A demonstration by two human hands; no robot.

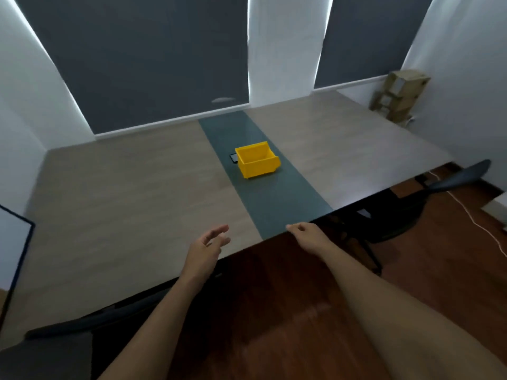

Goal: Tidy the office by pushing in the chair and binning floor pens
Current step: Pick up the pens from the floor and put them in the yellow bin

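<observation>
Hovering over the table (123, 187): left hand (208, 246), fingers spread, empty; right hand (307, 234), loosely curled at the edge, contents unclear. Yellow bin (256, 160) mid-table, well apart. Chair (406, 215) at right, partly tucked. Risk: no pens visible; overlooking them likely.

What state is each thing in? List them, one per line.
Yellow bin: upright on the table's dark strip, open-topped, contents hidden.
Right chair: pushed under the table.
Left chair: at the table edge.
Left hand: open, empty.
Right hand: loosely curled at the table edge.
</observation>
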